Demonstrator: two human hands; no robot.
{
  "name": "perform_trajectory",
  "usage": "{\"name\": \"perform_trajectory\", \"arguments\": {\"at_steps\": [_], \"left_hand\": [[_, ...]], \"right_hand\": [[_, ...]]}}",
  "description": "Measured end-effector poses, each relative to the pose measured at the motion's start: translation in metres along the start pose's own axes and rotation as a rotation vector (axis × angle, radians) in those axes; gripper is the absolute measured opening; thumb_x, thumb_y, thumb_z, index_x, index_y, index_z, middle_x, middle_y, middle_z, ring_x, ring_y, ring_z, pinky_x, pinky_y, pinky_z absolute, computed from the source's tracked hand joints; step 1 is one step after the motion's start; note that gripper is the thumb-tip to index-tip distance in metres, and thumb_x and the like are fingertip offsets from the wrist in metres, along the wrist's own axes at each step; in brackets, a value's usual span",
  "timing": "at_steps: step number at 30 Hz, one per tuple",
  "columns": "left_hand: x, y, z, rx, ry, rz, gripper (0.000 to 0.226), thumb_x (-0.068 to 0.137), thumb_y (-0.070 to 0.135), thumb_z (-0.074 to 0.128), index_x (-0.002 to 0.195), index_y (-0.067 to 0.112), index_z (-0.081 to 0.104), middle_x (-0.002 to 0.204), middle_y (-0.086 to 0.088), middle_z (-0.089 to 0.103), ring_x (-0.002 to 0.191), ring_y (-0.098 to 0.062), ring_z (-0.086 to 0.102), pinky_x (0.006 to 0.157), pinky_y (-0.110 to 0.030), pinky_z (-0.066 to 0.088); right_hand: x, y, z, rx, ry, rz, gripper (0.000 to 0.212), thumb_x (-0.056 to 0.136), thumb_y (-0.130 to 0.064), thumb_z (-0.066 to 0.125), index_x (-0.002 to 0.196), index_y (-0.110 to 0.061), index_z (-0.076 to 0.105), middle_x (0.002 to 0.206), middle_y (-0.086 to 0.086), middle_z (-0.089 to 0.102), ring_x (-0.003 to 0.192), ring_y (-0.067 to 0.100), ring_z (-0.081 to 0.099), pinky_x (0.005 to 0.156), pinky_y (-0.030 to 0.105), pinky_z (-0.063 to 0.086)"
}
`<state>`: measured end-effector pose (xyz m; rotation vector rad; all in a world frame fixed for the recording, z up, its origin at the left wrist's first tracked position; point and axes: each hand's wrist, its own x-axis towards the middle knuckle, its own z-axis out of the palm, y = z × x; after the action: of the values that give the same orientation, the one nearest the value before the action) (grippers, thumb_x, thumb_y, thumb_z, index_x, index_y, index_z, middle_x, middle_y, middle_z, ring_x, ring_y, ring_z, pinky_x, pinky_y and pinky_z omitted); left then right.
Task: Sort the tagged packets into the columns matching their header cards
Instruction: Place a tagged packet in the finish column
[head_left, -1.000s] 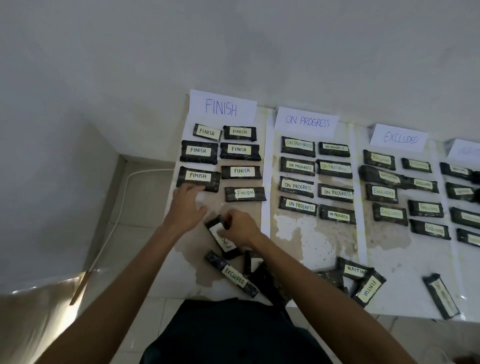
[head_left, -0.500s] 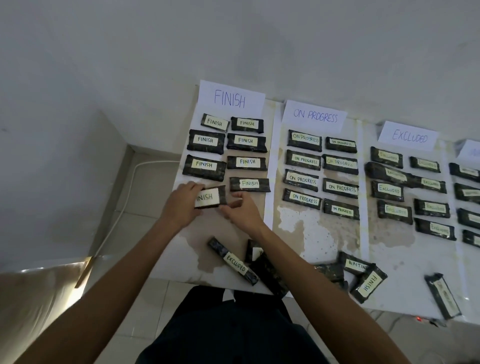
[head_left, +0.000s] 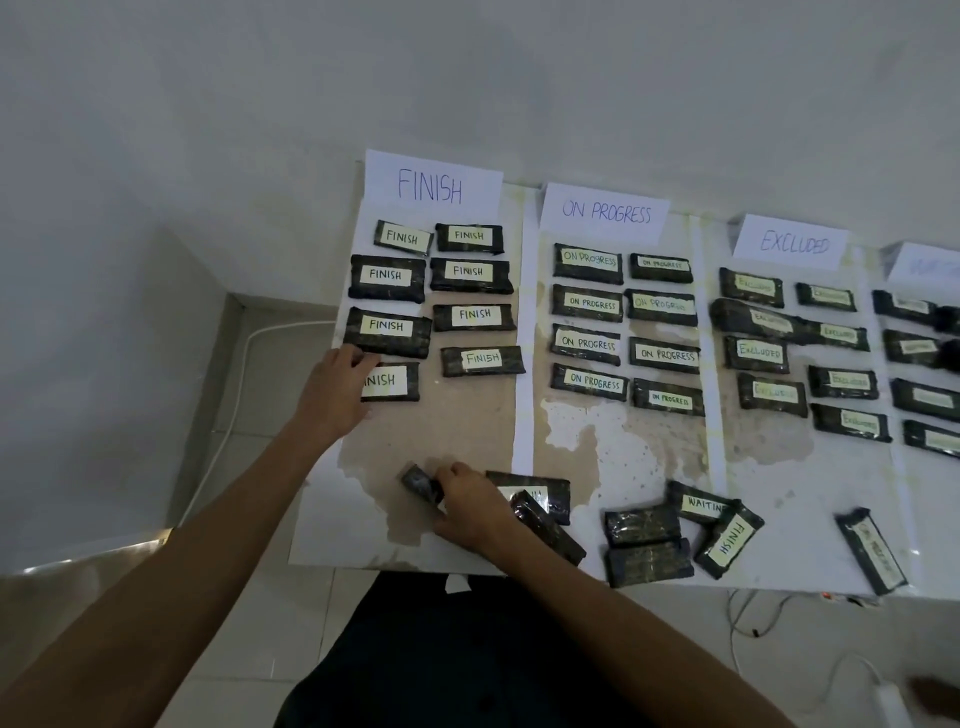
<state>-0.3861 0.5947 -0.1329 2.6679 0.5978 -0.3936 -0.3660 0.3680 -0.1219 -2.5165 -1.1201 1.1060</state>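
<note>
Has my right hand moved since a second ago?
Yes. The right hand pulled back from the bottom-right FINISH packet toward the table's near edge, onto an unsorted packet.

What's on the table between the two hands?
Nothing. In the head view, only bare stained table lies between the left hand and right hand.

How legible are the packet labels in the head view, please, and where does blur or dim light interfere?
Head view: FINISH labels read crisply; EXCLUDED labels are dim and faint; the rightmost header card is blurred and cropped by the frame edge; a bright patch glares at lower left.
</note>
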Motion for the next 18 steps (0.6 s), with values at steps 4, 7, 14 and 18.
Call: {"name": "perform_trajectory", "arguments": {"at_steps": [4,7,14,18], "left_hand": [[-0.019,0.021,0.001,-0.101,0.114,0.003,0.055,0.076,0.018,0.069,0.128,0.010,0.052,0.127,-0.017,0.049,0.115,-0.037,0.043,0.095,-0.047,0.040],[-0.035,0.048,-0.001,-0.166,0.148,0.050,0.044,0.078,0.014,0.065,0.121,0.008,0.057,0.124,-0.017,0.050,0.114,-0.037,0.045,0.094,-0.047,0.040],[-0.049,0.106,0.001,-0.236,0.131,0.146,0.044,0.083,0.019,0.061,0.126,0.015,0.052,0.123,-0.007,0.049,0.115,-0.025,0.044,0.098,-0.040,0.041],[-0.047,0.142,0.007,-0.231,0.098,0.248,0.043,0.086,0.020,0.057,0.128,0.015,0.050,0.126,-0.007,0.047,0.119,-0.024,0.041,0.100,-0.039,0.039]], "right_hand": [[-0.002,-0.005,-0.021,0.271,0.088,0.012,0.042,0.077,-0.018,0.070,0.114,-0.006,0.054,0.109,0.018,0.061,0.097,0.032,0.059,0.081,0.036,0.051],[-0.009,0.000,-0.043,0.336,0.174,-0.017,0.036,0.075,-0.015,0.070,0.109,-0.007,0.059,0.104,0.016,0.063,0.091,0.029,0.060,0.076,0.033,0.050],[-0.042,0.061,-0.076,0.174,0.310,-0.005,0.035,0.074,-0.016,0.069,0.108,-0.014,0.060,0.104,0.007,0.061,0.094,0.022,0.054,0.078,0.032,0.045],[-0.063,0.109,-0.091,0.104,0.358,0.064,0.037,0.074,-0.019,0.072,0.109,-0.017,0.060,0.103,0.005,0.061,0.094,0.023,0.054,0.079,0.036,0.047]]}}
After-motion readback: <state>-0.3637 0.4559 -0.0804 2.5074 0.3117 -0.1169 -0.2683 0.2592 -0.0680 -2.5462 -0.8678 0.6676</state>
